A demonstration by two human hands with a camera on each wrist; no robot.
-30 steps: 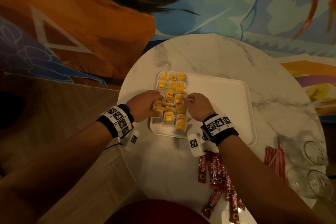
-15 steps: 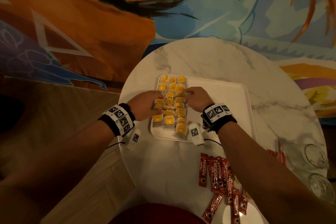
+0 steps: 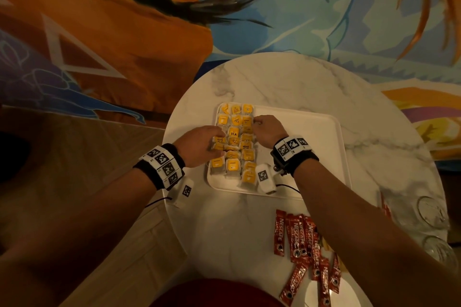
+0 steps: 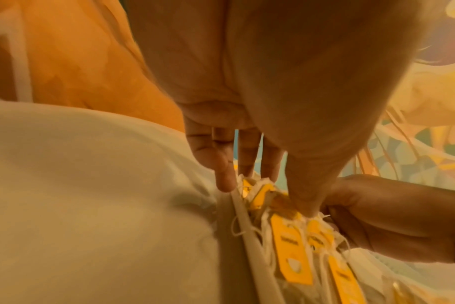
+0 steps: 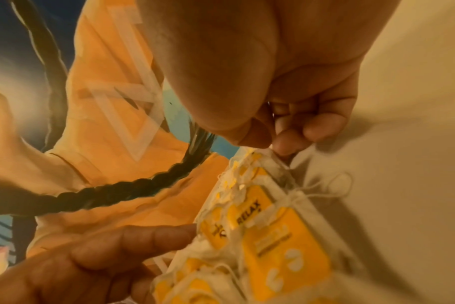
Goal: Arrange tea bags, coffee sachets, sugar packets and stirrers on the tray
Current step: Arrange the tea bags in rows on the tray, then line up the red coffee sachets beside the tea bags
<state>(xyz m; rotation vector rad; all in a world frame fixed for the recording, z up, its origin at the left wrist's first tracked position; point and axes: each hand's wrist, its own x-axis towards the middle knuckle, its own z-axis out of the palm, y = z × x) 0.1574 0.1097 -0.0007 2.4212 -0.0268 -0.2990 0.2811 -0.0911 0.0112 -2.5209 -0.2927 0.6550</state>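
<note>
Tea bags (image 3: 234,147) with yellow tags lie in three columns on the left part of the white tray (image 3: 311,152). My left hand (image 3: 216,143) rests on the left column with fairly straight fingers. In the left wrist view its thumb presses on the tea bags (image 4: 291,246) beside the tray rim (image 4: 249,236). My right hand (image 3: 255,121) is at the right column's far end. In the right wrist view the right hand (image 5: 270,144) is curled, thumb and forefinger pinching a corner of a tea bag (image 5: 281,246). Red coffee sachets (image 3: 299,239) lie on the table near me.
The round marble table (image 3: 274,77) stands against a painted wall. Two glasses (image 3: 434,212) stand at its right edge, with red sticks (image 3: 384,207) beside them. The tray's right part is bare. A wooden floor lies to the left.
My right hand has moved away from me along the right column of tea bags, to the far rows. My left hand has stayed at the left column.
</note>
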